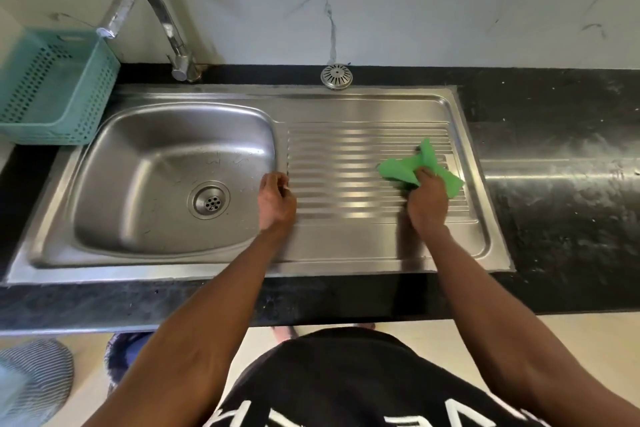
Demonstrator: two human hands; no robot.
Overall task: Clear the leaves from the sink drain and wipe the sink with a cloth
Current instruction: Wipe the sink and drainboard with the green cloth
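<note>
- We see our right hand (426,199) over the ribbed draining board (367,163) of the steel sink (180,263), its fingers curled round a bunched green cloth (424,166).
- The cloth lies against the ridges toward the right end of the draining board, with one corner sticking up behind our hand and another spreading out to the right of it.
- Our left hand (277,201) rests at the left edge of the draining board, just beside the rim of the basin; its fingers are curled inward, and we can make out nothing held in them.
- The drain (209,201) sits in the floor of the basin, to the left of our left hand and well apart from the cloth; its holes show plainly and the steel around it looks bare and slightly scratched.
- A curved chrome tap (152,24) rises at the back left, its spout turned leftward beyond the basin.
- A teal perforated basket (55,87) stands on the counter left of the sink.
- A round metal strainer cap (336,77) sits on the black counter (554,135) behind the draining board, against the marbled wall.
</note>
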